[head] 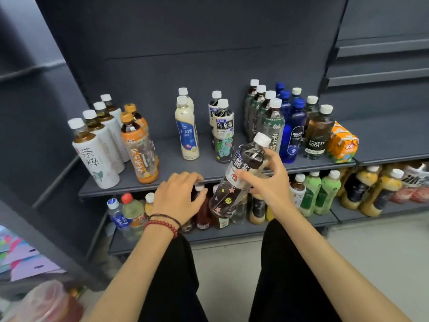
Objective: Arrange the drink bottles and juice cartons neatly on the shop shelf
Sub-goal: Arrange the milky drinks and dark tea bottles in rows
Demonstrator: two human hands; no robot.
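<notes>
A tilted dark tea bottle (pixel 241 169) is gripped by the curled fingers (pixel 275 160) of the right hand (pixel 267 184) at the shelf (pixel 204 165) near edge, while a white-capped bottle (pixel 199 187) on the lower shelf (pixel 209 237) is clasped by the left hand (pixel 178 195).

Grey metal shelf (pixel 171 159): you get a wide bare lane between the orange-labelled tea bottles (pixel 139 156) and the cream-coloured plastic bottles (pixel 186 135), open to the back panel. There is only a narrow slot before the black-labelled oolong bottles (pixel 224 133). The right end is packed tight up to the orange juice carton (pixel 342 145).
</notes>
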